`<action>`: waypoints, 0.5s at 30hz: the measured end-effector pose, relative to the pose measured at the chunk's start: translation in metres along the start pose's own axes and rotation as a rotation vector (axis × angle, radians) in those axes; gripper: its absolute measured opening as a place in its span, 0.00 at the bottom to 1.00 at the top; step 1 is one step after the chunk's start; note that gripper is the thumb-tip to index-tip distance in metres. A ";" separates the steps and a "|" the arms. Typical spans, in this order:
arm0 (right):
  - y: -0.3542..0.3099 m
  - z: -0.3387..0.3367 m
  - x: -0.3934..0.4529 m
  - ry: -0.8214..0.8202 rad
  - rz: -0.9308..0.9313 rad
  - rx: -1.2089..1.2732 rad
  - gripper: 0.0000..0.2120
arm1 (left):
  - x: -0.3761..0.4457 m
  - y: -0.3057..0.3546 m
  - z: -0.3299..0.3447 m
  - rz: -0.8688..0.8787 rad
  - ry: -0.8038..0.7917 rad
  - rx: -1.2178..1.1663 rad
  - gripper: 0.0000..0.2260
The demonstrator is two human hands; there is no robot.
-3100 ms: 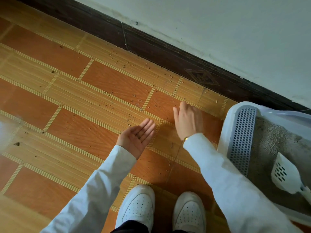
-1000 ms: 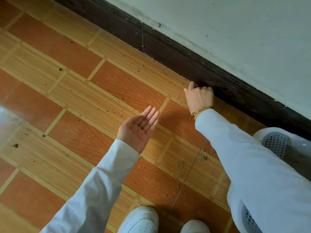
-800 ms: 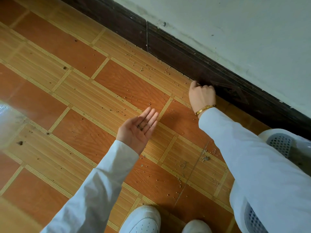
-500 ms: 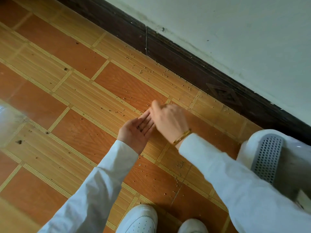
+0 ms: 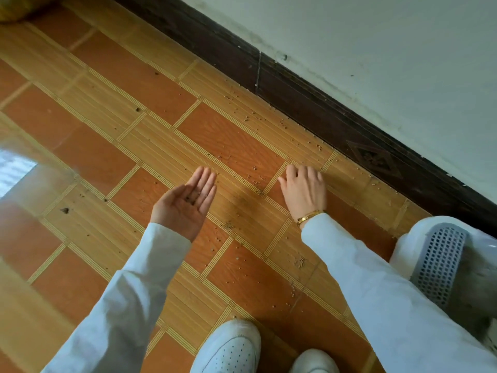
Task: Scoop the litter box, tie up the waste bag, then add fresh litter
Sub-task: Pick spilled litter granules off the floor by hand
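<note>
The litter box sits at the right edge of the view, beside the wall, with its gray grid step showing and the right sleeve hiding part of it. Little litter bits lie spread over the floor near the dark baseboard. The left hand is flat and open, palm up, with a few bits lying in it. The right hand is down by the floor with loosely spread fingers; I cannot tell if it pinches a bit. This looks like tidying spilled litter. No scoop, waste bag or fresh litter shows here, so those steps look still to do. Two white shoes stand below. Nothing blocks the hands.
</note>
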State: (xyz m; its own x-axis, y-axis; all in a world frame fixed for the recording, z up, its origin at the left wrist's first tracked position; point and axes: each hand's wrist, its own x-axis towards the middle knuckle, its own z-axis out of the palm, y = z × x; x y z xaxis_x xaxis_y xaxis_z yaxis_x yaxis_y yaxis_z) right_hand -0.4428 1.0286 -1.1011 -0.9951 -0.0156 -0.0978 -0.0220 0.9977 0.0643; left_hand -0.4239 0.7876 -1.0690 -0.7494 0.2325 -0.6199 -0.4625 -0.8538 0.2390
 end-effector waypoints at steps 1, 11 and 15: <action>-0.002 0.002 0.000 0.000 -0.015 -0.029 0.11 | -0.002 0.003 -0.002 0.014 0.003 -0.003 0.20; -0.063 -0.037 -0.023 0.219 -0.295 0.288 0.07 | -0.009 -0.020 -0.002 -0.028 0.037 0.046 0.19; -0.103 -0.050 -0.046 0.275 -0.488 0.395 0.10 | -0.012 -0.033 0.002 -0.090 0.058 0.180 0.19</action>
State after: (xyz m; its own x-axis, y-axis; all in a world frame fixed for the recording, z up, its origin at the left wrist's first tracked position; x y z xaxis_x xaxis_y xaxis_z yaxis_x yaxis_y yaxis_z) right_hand -0.4000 0.9232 -1.0534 -0.8699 -0.4335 0.2354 -0.4890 0.8207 -0.2957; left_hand -0.4007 0.8142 -1.0677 -0.6753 0.2723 -0.6855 -0.6072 -0.7328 0.3070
